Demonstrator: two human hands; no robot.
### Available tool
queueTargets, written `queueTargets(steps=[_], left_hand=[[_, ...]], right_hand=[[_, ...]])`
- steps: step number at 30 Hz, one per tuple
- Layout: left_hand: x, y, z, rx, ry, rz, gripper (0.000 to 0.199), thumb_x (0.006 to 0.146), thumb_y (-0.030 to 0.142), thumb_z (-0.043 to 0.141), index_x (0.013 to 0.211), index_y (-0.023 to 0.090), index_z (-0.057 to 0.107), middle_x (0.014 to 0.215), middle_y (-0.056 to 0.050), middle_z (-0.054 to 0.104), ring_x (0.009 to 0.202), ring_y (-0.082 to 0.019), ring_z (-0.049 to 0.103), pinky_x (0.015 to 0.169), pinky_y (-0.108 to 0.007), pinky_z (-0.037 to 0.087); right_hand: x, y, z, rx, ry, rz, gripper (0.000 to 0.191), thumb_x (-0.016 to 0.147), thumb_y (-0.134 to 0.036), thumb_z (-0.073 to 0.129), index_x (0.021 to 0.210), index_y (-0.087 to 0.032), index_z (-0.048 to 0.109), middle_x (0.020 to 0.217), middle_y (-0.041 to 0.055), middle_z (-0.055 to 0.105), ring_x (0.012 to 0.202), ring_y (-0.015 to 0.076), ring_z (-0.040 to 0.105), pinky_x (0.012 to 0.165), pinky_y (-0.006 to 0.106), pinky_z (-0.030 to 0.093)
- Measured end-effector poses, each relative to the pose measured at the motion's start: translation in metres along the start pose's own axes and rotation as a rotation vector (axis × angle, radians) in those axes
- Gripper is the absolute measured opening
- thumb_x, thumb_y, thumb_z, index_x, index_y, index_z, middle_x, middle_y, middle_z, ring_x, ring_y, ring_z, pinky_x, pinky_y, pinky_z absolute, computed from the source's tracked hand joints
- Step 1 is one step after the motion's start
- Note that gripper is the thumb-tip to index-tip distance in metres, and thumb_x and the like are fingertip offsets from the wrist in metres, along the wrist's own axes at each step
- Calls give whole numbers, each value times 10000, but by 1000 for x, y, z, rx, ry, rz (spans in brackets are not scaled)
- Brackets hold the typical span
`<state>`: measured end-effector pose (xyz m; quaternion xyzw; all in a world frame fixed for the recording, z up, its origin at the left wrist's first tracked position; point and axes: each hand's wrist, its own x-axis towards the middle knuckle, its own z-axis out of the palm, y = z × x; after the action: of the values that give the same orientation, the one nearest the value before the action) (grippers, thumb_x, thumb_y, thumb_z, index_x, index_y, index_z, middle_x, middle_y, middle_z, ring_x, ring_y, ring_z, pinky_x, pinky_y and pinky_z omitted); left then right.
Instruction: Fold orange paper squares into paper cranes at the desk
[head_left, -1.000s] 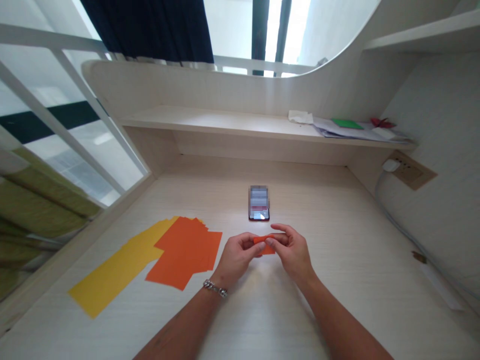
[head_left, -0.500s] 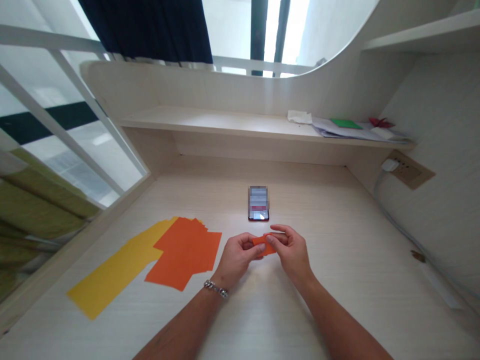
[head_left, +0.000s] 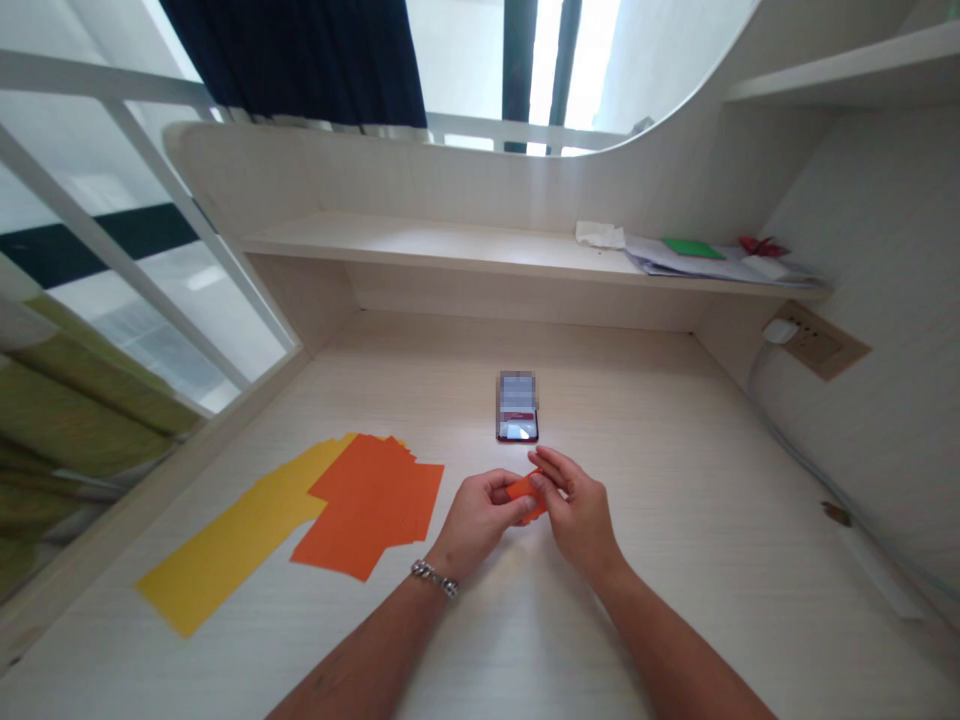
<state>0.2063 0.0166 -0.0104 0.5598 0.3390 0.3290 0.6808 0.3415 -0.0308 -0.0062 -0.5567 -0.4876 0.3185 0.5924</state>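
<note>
A small folded piece of orange paper [head_left: 525, 491] sits between my hands, mostly hidden by my fingers. My left hand [head_left: 476, 520], with a metal chain bracelet [head_left: 434, 578] on its wrist, pinches the paper's left side. My right hand [head_left: 576, 515] grips the paper from the right, its fingers curled over the top. Left of my hands lie loose orange sheets [head_left: 367, 505], overlapping long yellow paper [head_left: 232, 553]. A smartphone [head_left: 517, 408] lies face up just beyond my hands, its screen blurred.
The pale wood-grain desk [head_left: 645, 480] runs to a low shelf [head_left: 420, 240] holding papers and a red folded paper object [head_left: 759, 245]. A wall socket [head_left: 814, 342] with a plugged-in cable is on the right. A railing and window are on the left.
My right hand has shifted left and turned, its fingers now covering more of the orange paper. My left hand has barely moved.
</note>
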Motion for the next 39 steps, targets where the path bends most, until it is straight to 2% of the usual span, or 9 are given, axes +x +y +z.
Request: queueTargets(steps=[2, 5, 8, 11, 18, 29, 39], left_hand=[[0, 0, 0, -10, 7, -5, 259, 700, 304, 713, 859, 106, 662, 796, -83, 690, 710, -166, 636, 641, -263, 506], [0, 0, -2, -46, 52, -15, 263, 690, 306, 725, 854, 113, 656, 833, -87, 695, 750, -176, 645, 672, -275, 515], [1, 0, -3, -50, 61, -19, 263, 695, 303, 723, 860, 111, 650, 820, -85, 693, 744, -172, 643, 671, -277, 518], [1, 0, -2, -29, 47, -8, 271, 698, 301, 719, 876, 108, 653, 800, -81, 689, 727, -170, 640, 650, -272, 518], [0, 2, -1, 14, 98, 62, 267, 755, 348, 661, 901, 126, 679, 854, -83, 707, 764, -185, 645, 640, -269, 524], [1, 0, -3, 24, 72, 63, 293, 753, 358, 660, 919, 118, 686, 884, -100, 713, 799, -211, 658, 679, -308, 543], [2, 0, -4, 12, 21, 40, 282, 744, 338, 666, 919, 118, 693, 884, -102, 717, 803, -209, 664, 721, -314, 536]], right_hand=[[0, 0, 0, -26, -23, -23, 354, 828, -237, 570, 1180, -218, 592, 1155, 79, 653, 1061, 235, 617, 933, 385, 485], [1, 2, -1, -49, 30, -17, 388, 805, -246, 603, 1191, -217, 586, 1153, 83, 651, 983, 231, 646, 862, 364, 519], [1, 3, -2, -82, 76, 17, 271, 785, -269, 625, 1041, -196, 675, 990, 75, 710, 850, 225, 674, 776, 349, 539], [2, 2, -2, -95, 83, 26, 180, 780, -276, 626, 910, -196, 720, 888, 58, 727, 793, 218, 674, 742, 335, 536], [2, 2, -2, -133, 54, -37, 158, 788, -275, 623, 895, -241, 735, 877, 40, 727, 788, 209, 664, 714, 318, 518], [2, 4, -3, -178, 20, -126, 175, 807, -237, 609, 928, -267, 732, 894, 38, 715, 809, 200, 657, 753, 322, 512], [3, 4, -4, -165, -21, -87, 155, 795, -256, 612, 887, -255, 738, 864, 50, 708, 783, 200, 647, 716, 316, 514]])
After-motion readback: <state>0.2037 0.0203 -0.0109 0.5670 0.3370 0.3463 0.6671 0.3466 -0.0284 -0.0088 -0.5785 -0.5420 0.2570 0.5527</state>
